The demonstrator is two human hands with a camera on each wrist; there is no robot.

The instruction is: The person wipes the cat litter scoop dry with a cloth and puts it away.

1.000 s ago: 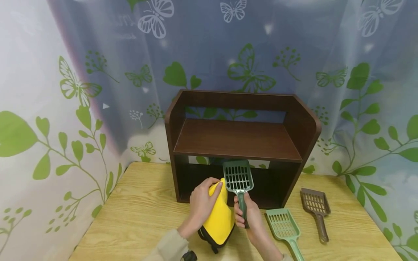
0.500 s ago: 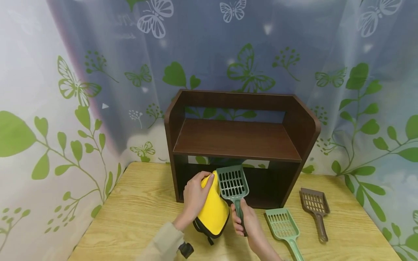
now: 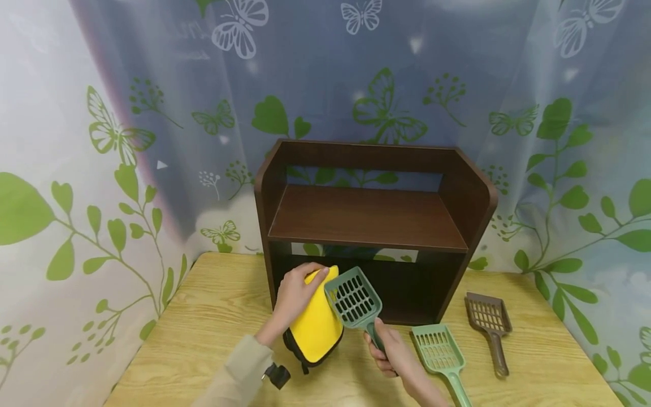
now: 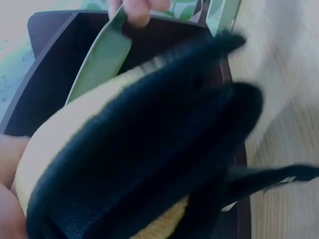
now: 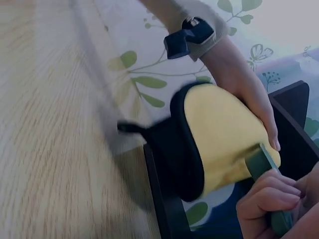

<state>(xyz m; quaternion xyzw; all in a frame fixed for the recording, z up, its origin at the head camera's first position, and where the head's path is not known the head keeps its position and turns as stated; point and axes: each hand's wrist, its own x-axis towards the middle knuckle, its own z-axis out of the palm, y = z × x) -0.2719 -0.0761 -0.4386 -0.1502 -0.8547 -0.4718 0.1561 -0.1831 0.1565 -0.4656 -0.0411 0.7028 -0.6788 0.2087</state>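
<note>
My left hand (image 3: 296,294) grips the top end of a yellow, mitt-like fabric pouch (image 3: 316,330) with black trim. The left wrist view shows its dark open mouth (image 4: 149,144) up close. My right hand (image 3: 389,353) holds a dark green slotted litter scoop (image 3: 354,299) by its handle, the head tilted up to the left. In the head view the scoop's head overlaps the pouch's right edge. From the right wrist, the scoop appears edge-on at the yellow face (image 5: 224,134); whether they touch, I cannot tell.
Behind my hands stands a dark brown two-level shelf (image 3: 368,217) on the wood-grain table (image 3: 203,328). To the right lie a light green litter scoop (image 3: 439,350) and a brown one (image 3: 489,316). A leaf-and-butterfly printed curtain (image 3: 325,68) hangs behind.
Both hands have shifted left: the pouch is further left and the dark green scoop has moved left and tilted over more. The shelf and the two lying scoops have stayed put.
</note>
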